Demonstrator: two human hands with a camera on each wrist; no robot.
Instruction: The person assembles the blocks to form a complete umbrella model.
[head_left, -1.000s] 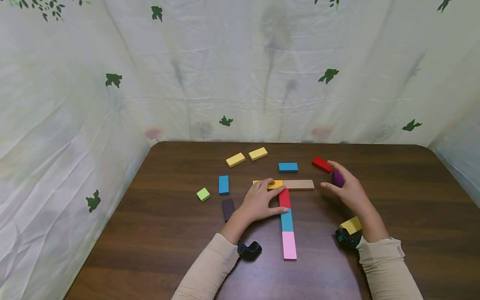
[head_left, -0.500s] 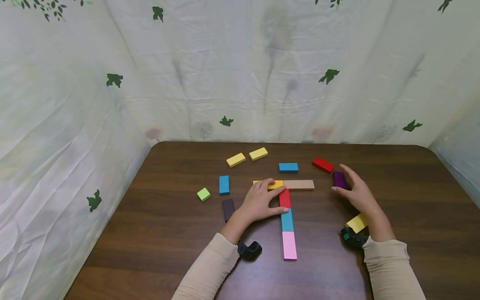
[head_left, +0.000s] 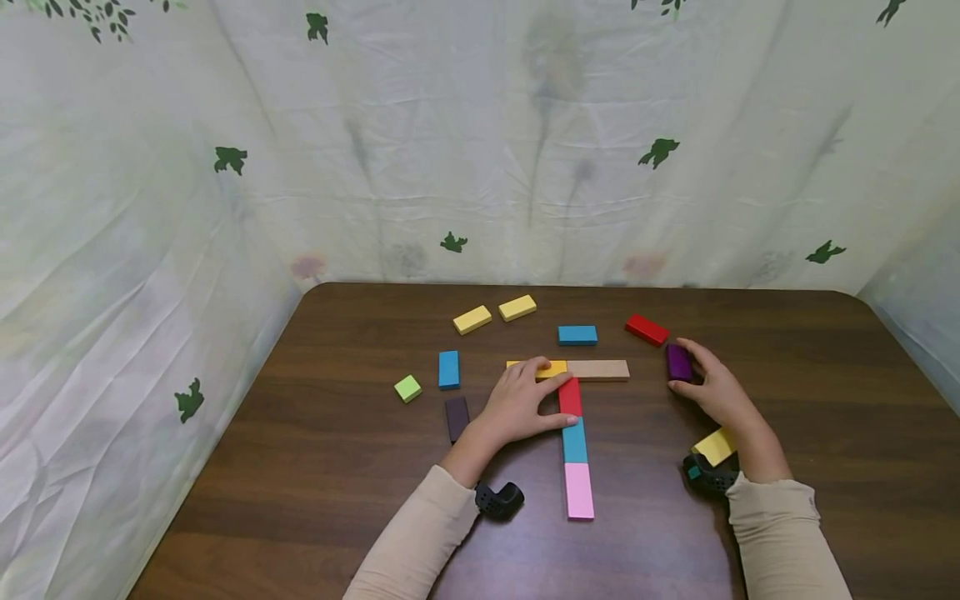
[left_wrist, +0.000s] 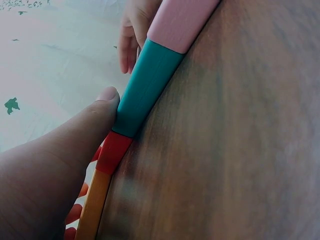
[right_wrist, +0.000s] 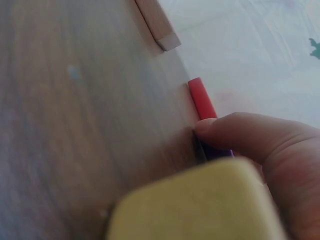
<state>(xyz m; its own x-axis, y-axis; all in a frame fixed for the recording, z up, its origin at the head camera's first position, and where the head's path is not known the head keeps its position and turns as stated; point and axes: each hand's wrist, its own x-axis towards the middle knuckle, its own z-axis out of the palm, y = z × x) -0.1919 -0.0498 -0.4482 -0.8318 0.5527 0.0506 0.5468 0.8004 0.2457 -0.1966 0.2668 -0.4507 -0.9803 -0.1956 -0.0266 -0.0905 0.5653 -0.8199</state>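
Observation:
My left hand (head_left: 517, 404) rests on a T-shaped layout of flat wooden blocks. Its fingers lie over the orange block (head_left: 556, 369) and the top of the red block (head_left: 570, 397), while the thumb touches the teal block (left_wrist: 147, 82) near where it meets the red one. A pink block (head_left: 578, 492) ends the stem, and a tan block (head_left: 597, 371) forms the bar's right side. Over on the right, my right hand (head_left: 720, 392) pinches a purple block (head_left: 678, 364) lengthwise between thumb and fingers, at the table. In the right wrist view the purple block is mostly hidden.
Near the right hand lie a red block (head_left: 647, 329) and, by the wrist, a yellow block (head_left: 713, 447). Two yellow blocks (head_left: 472, 320) and a blue block (head_left: 577, 335) lie farther back. Left are another blue block (head_left: 448, 369), a green cube (head_left: 407, 388) and a dark block (head_left: 456, 418).
My right hand has moved right, off the red block's end, and its thumb and fingers have closed on the purple block. The left hand stays where it was.

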